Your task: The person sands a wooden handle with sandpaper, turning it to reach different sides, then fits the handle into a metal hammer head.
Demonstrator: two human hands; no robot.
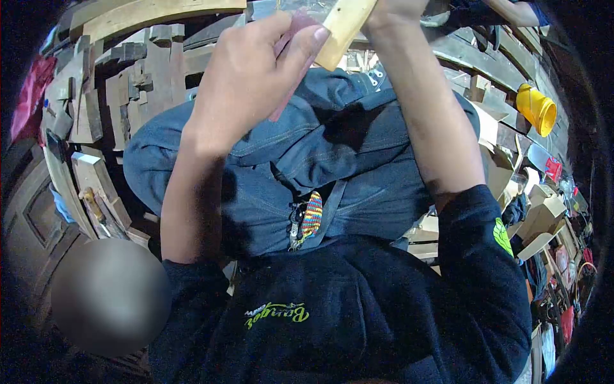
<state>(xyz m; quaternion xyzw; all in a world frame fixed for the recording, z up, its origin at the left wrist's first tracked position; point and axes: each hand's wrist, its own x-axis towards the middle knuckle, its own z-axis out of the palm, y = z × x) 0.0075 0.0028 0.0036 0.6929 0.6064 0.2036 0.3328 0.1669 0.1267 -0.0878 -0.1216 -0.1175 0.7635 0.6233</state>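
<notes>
My left hand (252,67) is closed on a folded reddish-brown sheet that looks like sandpaper (303,24), its thumb pressed on top. The sheet touches the side of a pale, smooth wooden piece (343,37) with a rounded end. Around the upper part of that piece my right hand (395,11) is closed; its fingers are partly cut off by the top edge of the view. Both hands are held out above my crossed legs in dark jeans (268,179).
Wood offcuts (157,70) lie to the left, near a long curved board (160,18). A yellow container (536,110) lies at the right, above scattered cartons and scraps (543,214). Another person's arm (515,11) shows at the top right.
</notes>
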